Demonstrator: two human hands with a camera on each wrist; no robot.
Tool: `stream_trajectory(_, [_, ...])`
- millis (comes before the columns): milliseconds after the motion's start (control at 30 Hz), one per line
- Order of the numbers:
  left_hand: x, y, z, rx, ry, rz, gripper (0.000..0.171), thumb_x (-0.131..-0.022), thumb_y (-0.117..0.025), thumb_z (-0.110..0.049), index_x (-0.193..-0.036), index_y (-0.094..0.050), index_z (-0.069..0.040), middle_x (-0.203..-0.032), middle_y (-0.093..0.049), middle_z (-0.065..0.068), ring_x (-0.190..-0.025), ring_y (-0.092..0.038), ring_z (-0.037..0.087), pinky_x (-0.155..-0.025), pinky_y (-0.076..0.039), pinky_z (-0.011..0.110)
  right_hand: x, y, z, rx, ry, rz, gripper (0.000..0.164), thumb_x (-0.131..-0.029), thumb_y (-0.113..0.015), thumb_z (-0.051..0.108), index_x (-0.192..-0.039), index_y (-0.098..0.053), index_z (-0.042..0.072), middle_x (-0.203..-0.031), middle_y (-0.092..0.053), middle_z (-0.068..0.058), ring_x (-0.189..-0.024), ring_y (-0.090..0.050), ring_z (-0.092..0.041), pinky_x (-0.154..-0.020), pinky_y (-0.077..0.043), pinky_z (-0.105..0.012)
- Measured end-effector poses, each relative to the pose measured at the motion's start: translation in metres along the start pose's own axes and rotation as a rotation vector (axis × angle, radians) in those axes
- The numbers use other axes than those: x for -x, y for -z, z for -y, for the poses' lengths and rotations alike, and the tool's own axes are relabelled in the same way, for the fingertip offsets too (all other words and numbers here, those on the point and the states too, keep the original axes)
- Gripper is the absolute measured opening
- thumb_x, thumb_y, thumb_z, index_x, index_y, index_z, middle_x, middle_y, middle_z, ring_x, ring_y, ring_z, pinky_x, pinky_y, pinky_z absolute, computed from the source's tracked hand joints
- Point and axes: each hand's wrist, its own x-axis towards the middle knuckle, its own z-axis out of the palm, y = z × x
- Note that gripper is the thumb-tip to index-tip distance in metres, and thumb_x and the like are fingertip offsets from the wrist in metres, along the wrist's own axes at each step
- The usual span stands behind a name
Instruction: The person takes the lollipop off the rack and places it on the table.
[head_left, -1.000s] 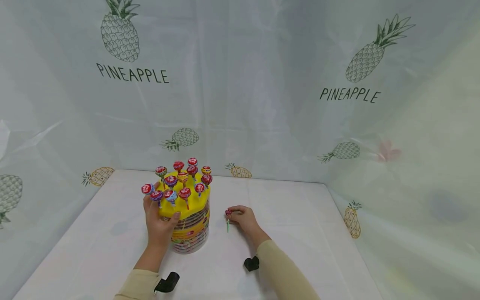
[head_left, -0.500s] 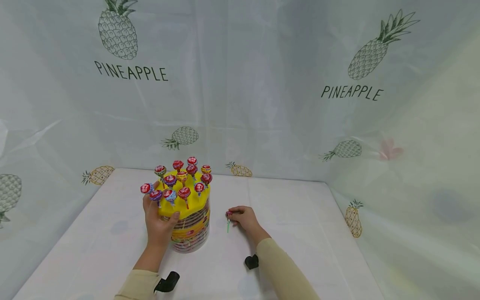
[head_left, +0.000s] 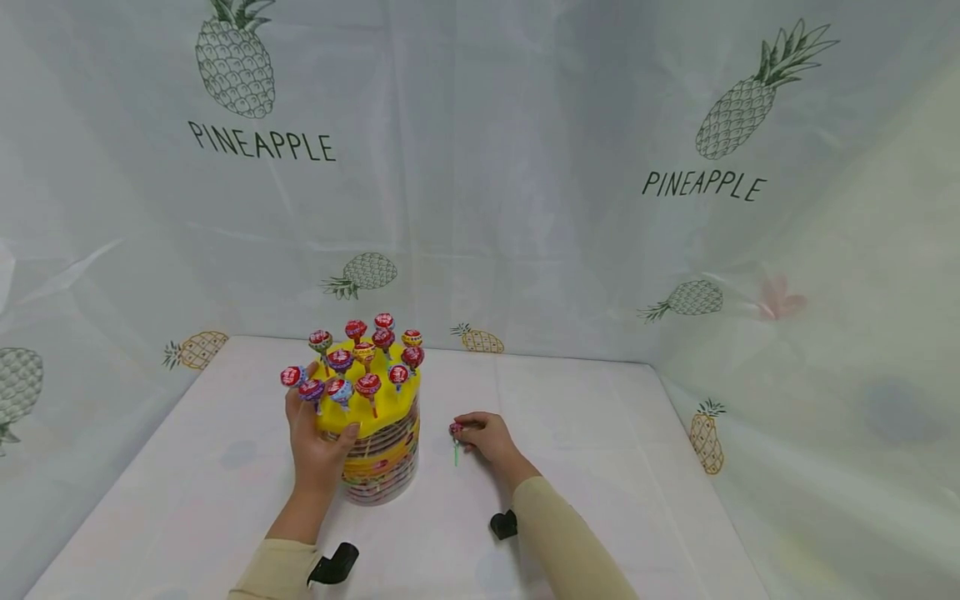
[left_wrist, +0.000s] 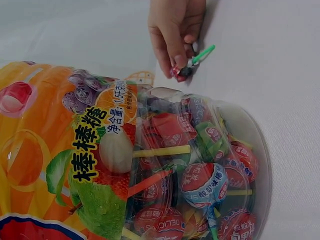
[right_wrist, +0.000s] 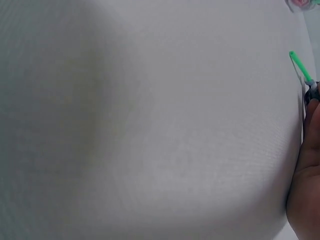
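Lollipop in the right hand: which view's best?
Left wrist: wrapped candy and green stick both show fairly large. Head: both, but tiny. Right wrist: stick clear, candy partly cut off by frame edge.

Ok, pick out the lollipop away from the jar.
The green-stick lollipop in the right hand; the others stand in the yellow lid or inside the jar.

Lollipop jar [left_wrist: 237, 115]: clear, glossy plastic wall, ridged, showing highlights along curves. Label [left_wrist: 92, 202] looked like smooth, printed film. Lid [head_left: 393, 408] was plastic with soft sheen. Standing lollipops [head_left: 368, 385] wore shiny printed wrappers. Held lollipop [left_wrist: 180, 73] had glossy wrapper too; its stick [left_wrist: 204, 53] looked smooth, plastic. Table [head_left: 570, 392] had matt covering, finely textured close up. Backdrop [head_left: 487, 167] looked like thin plastic sheet, creased, faintly shiny. Sleeves [head_left: 566, 537] were matt cloth; black wrist pieces [head_left: 335, 564] looked smooth.
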Motion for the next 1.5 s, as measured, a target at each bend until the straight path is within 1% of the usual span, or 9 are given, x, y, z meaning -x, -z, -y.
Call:
stream_trajectory(200, [0.0,0.0,-0.001,-0.006,0.011,0.004,0.08,-0.087,-0.07,-0.043,-0.151,-0.033,-0.015,-0.145,-0.028,-0.003,-0.13,-0.036,0.01,-0.097,-0.038,0.01,0.001,0.001,-0.001,0.002,0.008,0.009,0.028,-0.084,-0.073,-0.003,-0.112,-0.07,-0.001,-0.096,-0.072,-0.01,-0.063,-0.061,-0.011,-0.056,-0.053,-0.023])
stream_trajectory(367, [0.0,0.0,-0.002,-0.027,0.022,0.001,0.079,-0.087,-0.071,-0.041,-0.151,-0.033,-0.014,-0.145,-0.028,0.0,-0.132,-0.034,0.01,-0.097,-0.037,0.01,0.0,0.002,-0.003,-0.002,0.003,0.01,0.028,-0.084,-0.073,-0.001,-0.112,-0.07,0.001,-0.095,-0.071,-0.008,-0.06,-0.06,-0.011,-0.057,-0.053,-0.023])
stream_trajectory(567, [0.001,0.0,-0.002,-0.024,0.024,-0.008,0.082,-0.086,-0.07,-0.047,-0.152,-0.033,-0.016,-0.145,-0.029,0.0,-0.133,-0.033,0.012,-0.101,-0.035,0.012,0.0,0.003,-0.003,0.007,0.025,0.004,0.032,-0.081,-0.076,0.0,-0.112,-0.071,0.001,-0.087,-0.07,-0.007,-0.058,-0.059,-0.012,-0.058,-0.053,-0.023])
stream_trajectory(833, [-0.001,-0.001,0.001,0.012,0.015,-0.001,0.082,-0.086,-0.072,-0.044,-0.151,-0.033,-0.013,-0.15,-0.026,0.003,-0.132,-0.035,0.014,-0.101,-0.036,0.013,0.001,0.008,-0.007,-0.053,0.053,0.003,0.035,-0.082,-0.076,0.001,-0.116,-0.069,0.0,-0.096,-0.072,-0.01,-0.076,-0.065,-0.011,-0.068,-0.055,-0.024])
stream_trajectory(1033, [-0.001,-0.001,0.001,0.003,0.017,0.005,0.081,-0.086,-0.071,-0.045,-0.151,-0.033,-0.014,-0.148,-0.026,0.002,-0.132,-0.035,0.013,-0.101,-0.036,0.012,0.008,0.006,-0.006,-0.024,0.079,-0.01,0.033,-0.085,-0.073,0.005,-0.117,-0.07,0.003,-0.087,-0.072,-0.007,-0.069,-0.061,-0.013,-0.06,-0.05,-0.024])
stream_trajectory(1167, [0.0,-0.001,0.0,0.014,0.01,0.005,0.081,-0.086,-0.071,-0.044,-0.151,-0.033,-0.014,-0.147,-0.027,0.001,-0.131,-0.036,0.013,-0.099,-0.038,0.011,0.015,0.006,0.009,-0.011,0.099,-0.008,0.034,-0.086,-0.072,0.005,-0.119,-0.068,0.002,-0.09,-0.072,-0.012,-0.075,-0.064,-0.022,-0.062,-0.048,-0.027])
stream_trajectory(1300, [-0.001,-0.002,0.0,0.031,-0.009,0.007,0.083,-0.086,-0.071,-0.045,-0.152,-0.032,-0.012,-0.146,-0.029,0.003,-0.131,-0.037,0.014,-0.097,-0.039,0.011,0.023,0.009,0.036,-0.075,0.115,0.018,0.035,-0.086,-0.071,0.003,-0.121,-0.067,0.001,-0.102,-0.069,-0.017,-0.091,-0.065,-0.033,-0.075,-0.05,-0.028])
stream_trajectory(1400, [-0.002,-0.001,-0.001,0.011,-0.013,0.004,0.082,-0.086,-0.07,-0.046,-0.151,-0.033,-0.013,-0.146,-0.029,0.003,-0.131,-0.036,0.013,-0.098,-0.039,0.011,0.034,0.011,0.066,-0.124,0.156,0.047,0.034,-0.087,-0.068,0.0,-0.121,-0.066,-0.002,-0.113,-0.066,-0.016,-0.096,-0.063,-0.03,-0.083,-0.052,-0.028])
stream_trajectory(1500, [-0.002,-0.001,-0.002,-0.017,-0.007,0.0,0.08,-0.086,-0.07,-0.046,-0.151,-0.034,-0.014,-0.147,-0.028,0.002,-0.132,-0.035,0.011,-0.098,-0.037,0.011,0.045,0.012,0.096,-0.163,0.211,0.062,0.032,-0.088,-0.066,-0.002,-0.12,-0.065,-0.005,-0.118,-0.066,-0.012,-0.095,-0.06,-0.021,-0.085,-0.053,-0.029])
